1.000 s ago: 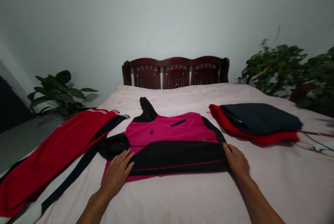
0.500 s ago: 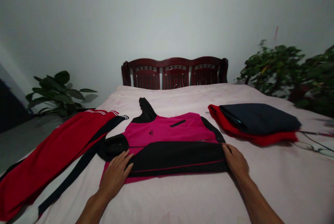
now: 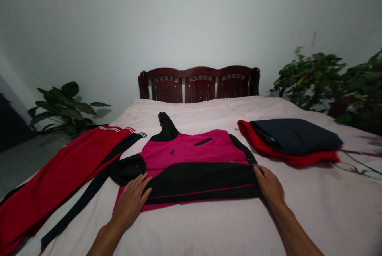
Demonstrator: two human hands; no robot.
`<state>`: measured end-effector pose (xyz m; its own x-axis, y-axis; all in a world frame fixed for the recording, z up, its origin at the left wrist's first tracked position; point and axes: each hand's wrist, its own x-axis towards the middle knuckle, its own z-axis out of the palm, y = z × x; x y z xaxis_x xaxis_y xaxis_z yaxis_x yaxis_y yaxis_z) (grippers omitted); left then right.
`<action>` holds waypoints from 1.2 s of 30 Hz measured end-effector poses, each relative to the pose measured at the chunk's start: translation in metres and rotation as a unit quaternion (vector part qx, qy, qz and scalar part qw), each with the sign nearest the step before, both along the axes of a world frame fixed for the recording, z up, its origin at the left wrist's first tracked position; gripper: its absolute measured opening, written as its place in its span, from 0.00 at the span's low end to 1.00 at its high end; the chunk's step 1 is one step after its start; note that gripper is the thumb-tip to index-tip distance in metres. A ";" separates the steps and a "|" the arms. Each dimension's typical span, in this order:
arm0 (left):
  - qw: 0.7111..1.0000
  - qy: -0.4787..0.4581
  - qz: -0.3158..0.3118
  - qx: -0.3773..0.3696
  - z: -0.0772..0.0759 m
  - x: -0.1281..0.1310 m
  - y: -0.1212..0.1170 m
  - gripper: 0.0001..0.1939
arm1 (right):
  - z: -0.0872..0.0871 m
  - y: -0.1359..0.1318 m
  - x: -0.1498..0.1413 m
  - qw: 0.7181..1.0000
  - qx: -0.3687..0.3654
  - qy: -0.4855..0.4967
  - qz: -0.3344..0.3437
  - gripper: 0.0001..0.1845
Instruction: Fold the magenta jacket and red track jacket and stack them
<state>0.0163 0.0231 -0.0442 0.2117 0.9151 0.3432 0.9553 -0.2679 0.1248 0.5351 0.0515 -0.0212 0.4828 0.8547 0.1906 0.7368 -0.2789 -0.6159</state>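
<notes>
A magenta and black jacket [image 3: 191, 150] lies flat on the bed in front of me, a black sleeve [image 3: 203, 180] folded across its lower part. My left hand [image 3: 129, 202] rests flat on the jacket's left edge, fingers stretched out over the sleeve's end. My right hand [image 3: 268, 186] lies on the jacket's right edge, fingers pressing the fold of the black sleeve; nothing is lifted.
Red and black trousers with white stripes [image 3: 59, 176] lie at the left. A folded stack, dark garment on red [image 3: 294, 140], sits at the right. The pale pink bed [image 3: 209, 228] ends at a dark wooden headboard [image 3: 198, 85]. Potted plants [image 3: 328, 77] stand on both sides.
Hardly anything has moved; both hands stay on the jacket's edges. The view has shifted slightly.
</notes>
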 end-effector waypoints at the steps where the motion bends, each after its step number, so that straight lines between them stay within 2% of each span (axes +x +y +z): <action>1: 1.000 0.000 0.000 0.001 0.000 0.000 0.000 0.24 | 0.000 0.000 0.000 1.000 -0.001 0.002 0.001 0.31; 10: 1.000 0.000 -0.009 0.026 -0.003 -0.002 0.001 0.23 | 0.000 -0.001 0.000 1.000 0.013 0.001 0.004 0.30; 30: 1.000 0.001 -0.006 0.006 -0.003 0.000 0.000 0.24 | 0.006 -0.003 -0.005 1.000 -0.016 0.005 -0.001 0.32; 34: 0.998 -0.025 -0.002 0.059 0.002 0.002 -0.003 0.25 | 0.010 -0.006 -0.009 0.999 -0.026 -0.023 -0.024 0.33; 36: 0.995 -0.032 -0.039 0.088 0.007 0.001 -0.007 0.26 | 0.012 -0.006 -0.004 0.998 -0.036 -0.038 -0.041 0.36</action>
<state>0.0178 0.0159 -0.0373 0.2521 0.8214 0.5116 0.9224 -0.3638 0.1295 0.5309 0.0456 -0.0090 0.5384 0.8257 0.1685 0.7537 -0.3823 -0.5346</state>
